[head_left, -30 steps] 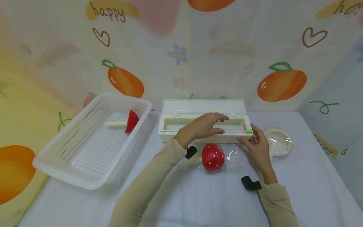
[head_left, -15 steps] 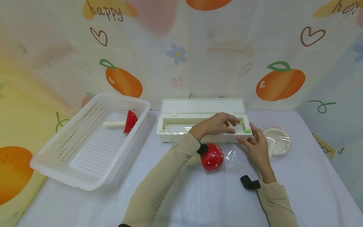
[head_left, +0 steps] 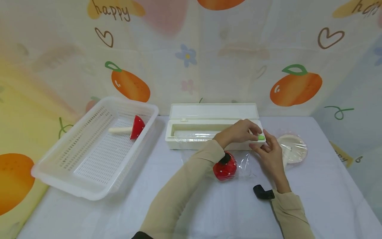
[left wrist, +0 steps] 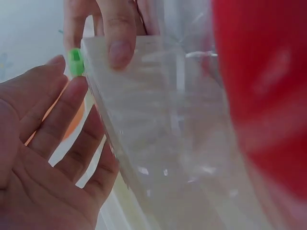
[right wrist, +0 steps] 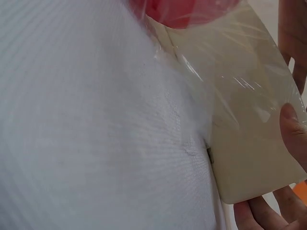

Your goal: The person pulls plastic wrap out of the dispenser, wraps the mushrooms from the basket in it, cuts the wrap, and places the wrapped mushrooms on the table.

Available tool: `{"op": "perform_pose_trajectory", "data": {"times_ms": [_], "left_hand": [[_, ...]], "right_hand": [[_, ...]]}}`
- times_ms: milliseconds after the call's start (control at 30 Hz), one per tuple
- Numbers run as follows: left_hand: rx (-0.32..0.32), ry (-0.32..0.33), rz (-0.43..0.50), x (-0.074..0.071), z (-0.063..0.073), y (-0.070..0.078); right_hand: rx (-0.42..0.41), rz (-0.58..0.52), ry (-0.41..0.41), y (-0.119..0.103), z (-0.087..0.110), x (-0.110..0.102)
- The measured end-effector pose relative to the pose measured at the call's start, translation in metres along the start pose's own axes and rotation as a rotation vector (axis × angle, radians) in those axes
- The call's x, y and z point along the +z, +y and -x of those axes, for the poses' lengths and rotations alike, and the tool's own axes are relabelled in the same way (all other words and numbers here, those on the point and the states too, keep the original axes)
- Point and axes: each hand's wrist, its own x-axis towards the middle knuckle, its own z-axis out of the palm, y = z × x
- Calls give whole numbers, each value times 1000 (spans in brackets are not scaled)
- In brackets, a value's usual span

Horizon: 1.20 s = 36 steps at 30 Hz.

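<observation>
A cream cling film dispenser (head_left: pixel 191 144) stands with its lid raised at the back of the table. A green slide cutter (head_left: pixel 261 137) sits at its right end. My left hand (head_left: pixel 238 132) reaches over the front edge, fingertips beside the cutter; in the left wrist view the index fingertip meets the cutter (left wrist: pixel 76 62). My right hand (head_left: pixel 270 154) grips the dispenser's right end, thumb (right wrist: pixel 293 132) on the front face and fingers round the end. Clear film hangs from the dispenser over a red, white-dotted mushroom-shaped piece (head_left: pixel 224 170), partly behind the left wrist.
At the left a white perforated basket (head_left: pixel 74 179) holds another red mushroom-shaped piece (head_left: pixel 137 127) with a cream stem. A film-wrapped round cream dish (head_left: pixel 293 148) lies right of the right hand. A printed cloth (head_left: pixel 209 66) hangs behind the table.
My left hand has moved right along the dispenser's front edge to the green cutter. The right hand keeps its grip on the end.
</observation>
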Motion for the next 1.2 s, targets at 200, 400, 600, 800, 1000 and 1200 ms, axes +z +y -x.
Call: {"op": "perform_pose_trajectory", "data": {"times_ms": [200,400,600,800,1000,1200], "left_hand": [[-50,26,-105,8,-9,9],[-132,69,-215,12,-13,19],[-210,71,-255,8,-11,22],[-241,57,-268,2,-4,23],[-196,61,-261,-9,7,12],[-154,56,-156,-17,25,-8]], "right_hand": [[-6,-5,6,0,1,-1],[-11,-4,8,-2,3,-2],[-26,-9,10,0,2,-2],[-32,40,8,0,1,0],[-25,60,0,-3,2,3],[-8,75,15,-3,2,3]]}}
